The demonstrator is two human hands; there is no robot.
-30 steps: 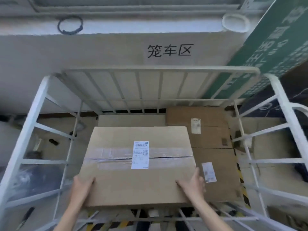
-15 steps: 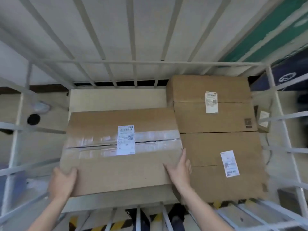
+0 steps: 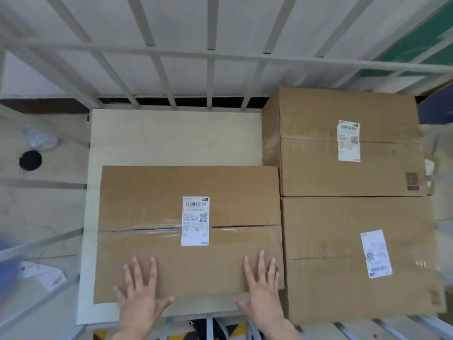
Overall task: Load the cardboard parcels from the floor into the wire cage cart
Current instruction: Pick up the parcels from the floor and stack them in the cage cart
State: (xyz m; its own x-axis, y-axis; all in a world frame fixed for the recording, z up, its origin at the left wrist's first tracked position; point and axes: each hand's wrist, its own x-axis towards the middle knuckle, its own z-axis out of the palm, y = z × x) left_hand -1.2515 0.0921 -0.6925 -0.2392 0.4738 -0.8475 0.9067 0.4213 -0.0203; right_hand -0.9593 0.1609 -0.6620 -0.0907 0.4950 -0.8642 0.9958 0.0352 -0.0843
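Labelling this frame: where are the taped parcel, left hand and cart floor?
taped parcel point(image 3: 147, 200): head view, far flap.
left hand point(image 3: 141, 296): head view, back of hand.
cart floor point(image 3: 171, 136): head view, bare board.

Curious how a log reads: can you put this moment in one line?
left hand: flat on box | right hand: flat on box | box: lying on board in cart | beside it: far box, near box
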